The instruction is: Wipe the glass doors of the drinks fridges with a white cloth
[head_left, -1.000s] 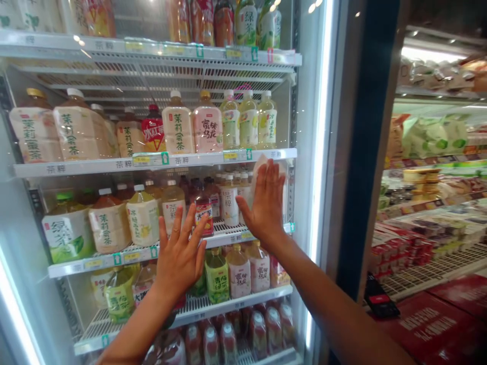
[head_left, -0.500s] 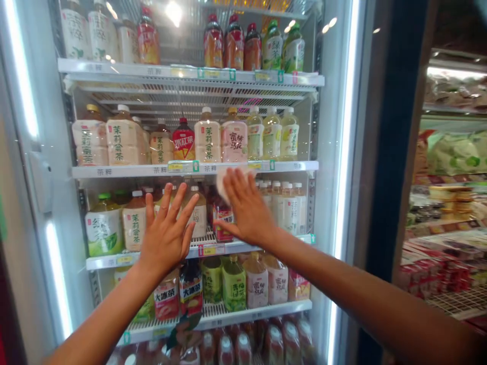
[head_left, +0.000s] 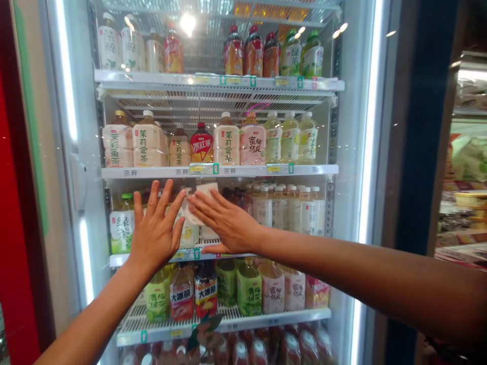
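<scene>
A glass door [head_left: 323, 137] stands in front of me, with a drinks fridge behind it. My left hand [head_left: 155, 230] rests flat against the glass, its fingers spread, holding nothing. To its right, my right hand [head_left: 232, 225] presses a white cloth [head_left: 207, 190] onto the glass with straight fingers pointing left. Part of the cloth lies hidden beneath those fingers. The fingertips of my right hand come close to the left hand's index finger, about level with the third visible row of bottles.
Behind the glass, white shelves [head_left: 224, 172] carry several tea bottles [head_left: 253, 145]. Bright light strips [head_left: 371, 126] run down both sides. A door handle or lock [head_left: 78, 181] sits at left. Open store shelves with packaged goods [head_left: 466, 203] stand at far right.
My right hand has swept left with the cloth, turning so its fingers point left, and now lies nearer my left hand. The view has shifted left; my left hand stays spread on the glass.
</scene>
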### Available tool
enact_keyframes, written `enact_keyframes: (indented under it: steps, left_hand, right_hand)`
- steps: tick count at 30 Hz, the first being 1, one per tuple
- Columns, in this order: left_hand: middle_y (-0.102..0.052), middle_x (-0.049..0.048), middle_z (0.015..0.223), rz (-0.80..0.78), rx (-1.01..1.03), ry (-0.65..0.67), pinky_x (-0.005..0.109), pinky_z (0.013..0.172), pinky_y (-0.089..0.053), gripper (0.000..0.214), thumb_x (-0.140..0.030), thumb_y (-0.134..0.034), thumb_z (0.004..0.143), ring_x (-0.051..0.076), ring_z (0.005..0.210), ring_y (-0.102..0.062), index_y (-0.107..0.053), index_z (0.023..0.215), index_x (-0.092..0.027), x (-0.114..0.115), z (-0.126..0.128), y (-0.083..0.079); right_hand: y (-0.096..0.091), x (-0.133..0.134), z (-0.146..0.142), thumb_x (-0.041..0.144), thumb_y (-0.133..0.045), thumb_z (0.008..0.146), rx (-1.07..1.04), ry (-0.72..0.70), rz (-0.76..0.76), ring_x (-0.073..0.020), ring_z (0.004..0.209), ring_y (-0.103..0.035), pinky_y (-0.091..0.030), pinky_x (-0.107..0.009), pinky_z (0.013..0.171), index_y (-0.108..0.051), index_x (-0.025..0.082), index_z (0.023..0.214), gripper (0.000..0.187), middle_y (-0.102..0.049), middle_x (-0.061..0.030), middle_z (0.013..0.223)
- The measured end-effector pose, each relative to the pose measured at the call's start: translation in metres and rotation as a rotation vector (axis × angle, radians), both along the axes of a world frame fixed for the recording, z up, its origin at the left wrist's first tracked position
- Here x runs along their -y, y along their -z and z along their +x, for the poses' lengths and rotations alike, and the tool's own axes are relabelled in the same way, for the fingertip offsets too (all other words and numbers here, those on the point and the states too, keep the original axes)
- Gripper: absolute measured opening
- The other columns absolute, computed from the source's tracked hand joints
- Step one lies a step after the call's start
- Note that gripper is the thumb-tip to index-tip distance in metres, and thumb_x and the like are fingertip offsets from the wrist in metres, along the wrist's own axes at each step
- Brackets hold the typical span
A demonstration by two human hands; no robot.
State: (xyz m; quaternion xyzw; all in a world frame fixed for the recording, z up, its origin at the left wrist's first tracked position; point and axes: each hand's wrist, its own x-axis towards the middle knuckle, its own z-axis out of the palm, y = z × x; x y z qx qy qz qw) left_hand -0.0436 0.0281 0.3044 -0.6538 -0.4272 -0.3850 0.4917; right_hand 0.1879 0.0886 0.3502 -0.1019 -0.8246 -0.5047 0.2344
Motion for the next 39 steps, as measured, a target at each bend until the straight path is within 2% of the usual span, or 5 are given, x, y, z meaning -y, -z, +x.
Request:
enact_keyframes:
  steps: [7, 14, 19, 26, 39]
  left_hand:
    - [-0.014, 0.0047, 0.173, 0.012, 0.022, 0.003, 0.057, 0.129, 0.003, 0.074, -0.032, -0.050, 0.101, 0.026, 0.161, -0.002, -0.012, 0.164, -0.034, 0.003, -0.011, 0.005]
    - [-0.003, 0.0022, 0.174, 0.124, -0.010, 0.110, 0.053, 0.130, 0.004, 0.082, -0.025, -0.055, 0.098, 0.025, 0.161, -0.001, -0.008, 0.164, -0.029, 0.012, -0.020, 0.013]
    - [-0.003, 0.0017, 0.174, 0.097, 0.001, 0.118, 0.053, 0.130, 0.004, 0.080, -0.025, -0.054, 0.097, 0.025, 0.161, -0.002, -0.011, 0.164, -0.027, 0.013, -0.016, 0.022]
    - [-0.009, 0.0034, 0.173, -0.030, 0.026, 0.180, 0.055, 0.130, 0.001, 0.076, -0.024, -0.055, 0.098, 0.028, 0.161, -0.005, -0.017, 0.164, -0.025, 0.012, 0.022, 0.080]
    - [-0.020, 0.0069, 0.170, -0.294, -0.017, 0.228, 0.055, 0.131, -0.001, 0.074, -0.028, -0.056, 0.097, 0.027, 0.161, -0.008, -0.022, 0.163, -0.025, 0.012, 0.106, 0.176]
  right_hand:
    - [-0.055, -0.005, -0.020, 0.073, -0.040, 0.097, -0.327, 0.079, 0.001, -0.0362, 0.159, -0.006, -0.002, -0.063, 0.127, -0.013, 0.004, 0.162, 0.098, -0.013, -0.0198, 0.172]
    - [-0.026, 0.005, -0.039, 0.077, -0.040, 0.095, 0.143, 0.000, 0.035, -0.0364, 0.159, -0.009, -0.005, -0.065, 0.128, -0.024, 0.025, 0.163, 0.087, -0.019, -0.0044, 0.173]
    - [-0.043, -0.007, -0.024, 0.075, -0.033, 0.098, -0.381, -0.010, -0.037, -0.0372, 0.160, -0.001, -0.006, -0.065, 0.127, -0.011, 0.013, 0.164, 0.094, -0.013, -0.0148, 0.173]
    - [0.089, -0.002, 0.023, 0.083, -0.043, 0.089, 0.064, -0.062, 0.024, -0.0273, 0.161, -0.005, -0.010, -0.044, 0.132, -0.031, 0.007, 0.159, 0.104, -0.026, -0.0101, 0.170]
    - [0.260, 0.000, 0.092, 0.058, -0.049, 0.099, -0.633, 0.174, -0.282, -0.0328, 0.157, -0.023, -0.036, -0.056, 0.121, 0.002, 0.012, 0.165, 0.095, -0.020, -0.0185, 0.170]
